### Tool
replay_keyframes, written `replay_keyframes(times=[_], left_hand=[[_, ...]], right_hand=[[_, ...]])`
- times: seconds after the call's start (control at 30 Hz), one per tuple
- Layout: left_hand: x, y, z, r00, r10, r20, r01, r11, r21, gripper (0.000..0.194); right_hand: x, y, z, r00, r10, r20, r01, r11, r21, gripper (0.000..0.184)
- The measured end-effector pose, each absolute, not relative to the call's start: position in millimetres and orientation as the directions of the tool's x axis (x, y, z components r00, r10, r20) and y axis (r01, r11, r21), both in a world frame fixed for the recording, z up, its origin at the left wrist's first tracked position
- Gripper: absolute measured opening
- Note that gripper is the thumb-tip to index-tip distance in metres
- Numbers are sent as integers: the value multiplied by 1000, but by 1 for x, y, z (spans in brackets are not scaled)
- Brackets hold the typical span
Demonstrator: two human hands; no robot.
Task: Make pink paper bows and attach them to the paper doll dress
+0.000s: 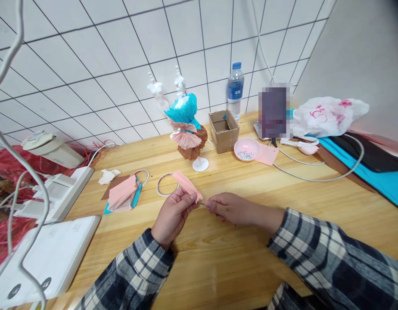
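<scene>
My left hand [178, 209] pinches a folded strip of pink crepe paper [187, 184] near its ragged lower end. My right hand [229, 208] is closed around a thin, dark tool [203, 204], mostly hidden by the fingers, whose tip meets that ragged end. Behind the hands, a figure dressed in turquoise, pink and brown frilled paper [188, 129] stands on a round white base [200, 164]. A white ring [158, 189] lies left of the strip. Farther left is a pile of pink, brown and turquoise paper pieces [121, 193], with a similar ring partly under it.
A small cardboard box [224, 140], a pink bowl of small shiny pieces [247, 144] and a water bottle [235, 88] stand toward the wall. Plastic bag [328, 114], cable [315, 178] and coloured sheets [380, 176] lie right. Power strip [71, 191] and white box [53, 254] sit left.
</scene>
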State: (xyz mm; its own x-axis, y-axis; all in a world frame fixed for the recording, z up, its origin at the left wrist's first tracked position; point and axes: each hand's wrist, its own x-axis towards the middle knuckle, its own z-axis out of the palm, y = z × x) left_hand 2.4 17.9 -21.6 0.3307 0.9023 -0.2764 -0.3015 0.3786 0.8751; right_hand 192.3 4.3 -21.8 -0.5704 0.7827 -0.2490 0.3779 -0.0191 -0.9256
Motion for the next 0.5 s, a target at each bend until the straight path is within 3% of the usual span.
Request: replay_keyframes(times=[0.23,0.5], left_hand=[[3,17,-21,283,909,-306,-329,392,859,15],[3,18,-21,303,910,-282,-353,382,854,17]], right_hand=[[190,0,-24,-493,857,-147,436,97,-895,49],[191,0,-30,-495,849,-182,398,35,-917,50]])
